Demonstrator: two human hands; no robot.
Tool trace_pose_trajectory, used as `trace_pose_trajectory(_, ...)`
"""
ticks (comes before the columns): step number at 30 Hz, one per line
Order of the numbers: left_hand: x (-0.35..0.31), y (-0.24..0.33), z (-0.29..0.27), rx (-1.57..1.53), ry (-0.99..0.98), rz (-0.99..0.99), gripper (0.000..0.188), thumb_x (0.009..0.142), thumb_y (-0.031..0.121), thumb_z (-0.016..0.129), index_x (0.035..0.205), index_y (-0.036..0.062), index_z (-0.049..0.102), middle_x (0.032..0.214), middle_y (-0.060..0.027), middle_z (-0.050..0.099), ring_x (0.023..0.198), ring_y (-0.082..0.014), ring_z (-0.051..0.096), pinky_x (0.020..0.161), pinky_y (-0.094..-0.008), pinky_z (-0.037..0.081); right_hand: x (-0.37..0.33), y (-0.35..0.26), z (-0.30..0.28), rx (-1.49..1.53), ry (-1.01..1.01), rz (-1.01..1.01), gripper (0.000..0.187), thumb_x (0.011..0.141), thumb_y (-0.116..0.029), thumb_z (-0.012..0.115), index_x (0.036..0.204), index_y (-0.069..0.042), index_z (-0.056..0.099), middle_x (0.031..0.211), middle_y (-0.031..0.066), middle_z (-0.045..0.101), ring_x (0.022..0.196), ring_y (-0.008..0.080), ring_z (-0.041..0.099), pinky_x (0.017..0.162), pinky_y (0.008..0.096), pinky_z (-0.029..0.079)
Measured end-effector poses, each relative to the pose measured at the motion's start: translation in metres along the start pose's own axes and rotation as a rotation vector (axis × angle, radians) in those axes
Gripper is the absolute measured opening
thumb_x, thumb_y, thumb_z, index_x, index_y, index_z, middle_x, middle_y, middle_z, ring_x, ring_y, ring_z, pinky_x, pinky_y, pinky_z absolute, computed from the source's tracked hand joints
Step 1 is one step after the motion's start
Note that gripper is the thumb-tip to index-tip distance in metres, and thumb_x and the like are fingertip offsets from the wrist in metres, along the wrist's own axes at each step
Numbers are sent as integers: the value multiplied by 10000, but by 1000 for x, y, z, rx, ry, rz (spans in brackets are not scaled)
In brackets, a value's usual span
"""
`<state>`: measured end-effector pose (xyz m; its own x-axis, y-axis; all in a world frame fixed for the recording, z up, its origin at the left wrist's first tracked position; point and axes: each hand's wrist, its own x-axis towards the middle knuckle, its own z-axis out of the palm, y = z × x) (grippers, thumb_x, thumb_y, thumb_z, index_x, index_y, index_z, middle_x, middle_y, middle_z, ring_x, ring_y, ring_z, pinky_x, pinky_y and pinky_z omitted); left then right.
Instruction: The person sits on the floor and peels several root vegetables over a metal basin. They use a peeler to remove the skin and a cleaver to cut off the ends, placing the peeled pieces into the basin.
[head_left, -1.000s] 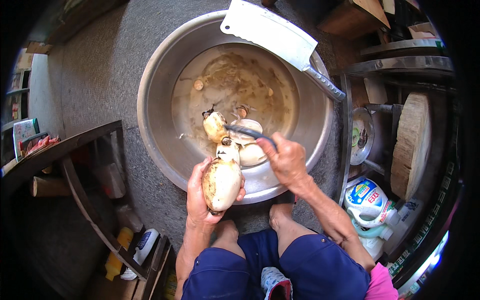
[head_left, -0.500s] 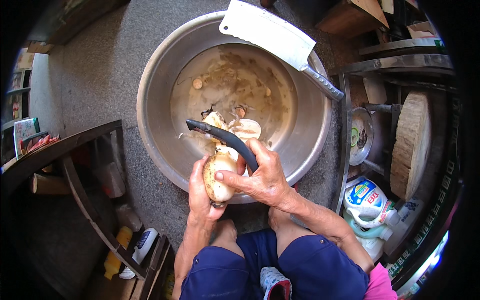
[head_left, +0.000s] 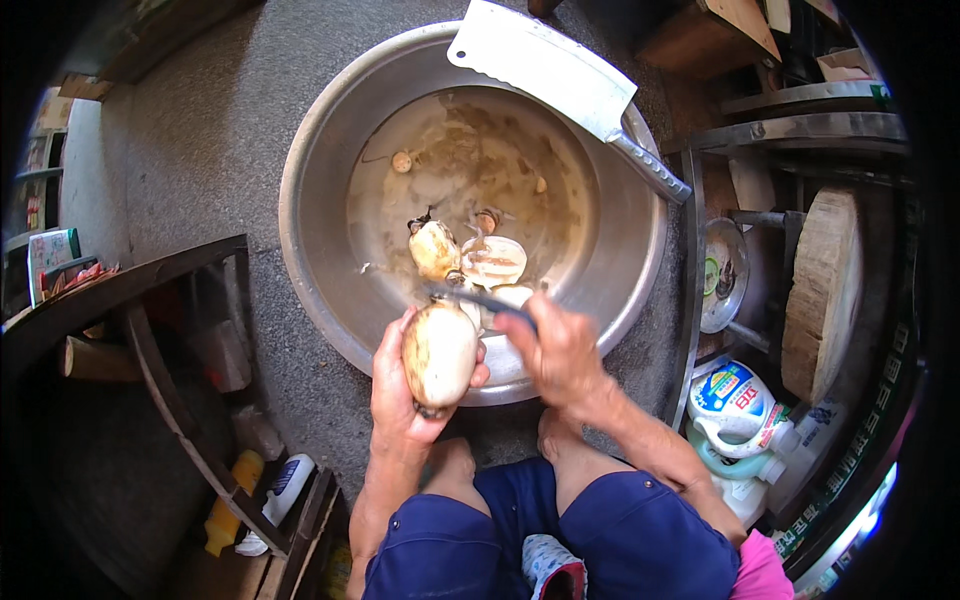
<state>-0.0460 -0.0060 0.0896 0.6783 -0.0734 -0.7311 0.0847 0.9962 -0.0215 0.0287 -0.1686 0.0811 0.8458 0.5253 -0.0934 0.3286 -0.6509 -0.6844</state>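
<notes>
The left hand [head_left: 399, 400] holds a fat, pale root [head_left: 440, 355] with brown marks, fingers [head_left: 481, 375] curled around its sides, by the near edge of a big metal tub [head_left: 318, 220]. The right hand [head_left: 564, 356] wraps its fingers around a blurry, dark tool [head_left: 492, 302] near the root's far end. A big knife [head_left: 552, 72] lies over the tub's rim.

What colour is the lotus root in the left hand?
The lotus root is creamy white with brown patches; best view: head.
</notes>
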Motion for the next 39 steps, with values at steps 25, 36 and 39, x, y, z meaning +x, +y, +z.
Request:
trace_pose_trajectory(25, 3, 2, 4, -48, -61, -113, 590, 973, 559, 463, 1140, 6, 586, 954, -220, 641, 770, -321, 619, 645, -383, 509, 10, 24, -6, 158, -58, 225, 487, 960, -479, 565, 758, -38, 514, 572, 183, 551, 528, 357, 611, 475, 418, 452)
trace_pose_trajectory(36, 0, 1, 2, -50, 5, -184, 590, 975, 538, 462, 1099, -23, 593, 907, -225, 634, 749, -323, 590, 627, -383, 490, 8, 10, 5, 3, 52, -6, 449, 920, -450, 632, 782, -40, 512, 566, 155, 560, 520, 331, 623, 435, 396, 454)
trace_pose_trajectory(39, 4, 1, 6, -97, -38, -131, 597, 973, 544, 463, 1112, -22, 590, 924, -232, 638, 758, -321, 594, 631, -383, 493, 9, 9, -8, 187, 62, 23, 469, 926, -465, 618, 785, -32, 505, 570, 160, 553, 521, 354, 614, 438, 410, 443)
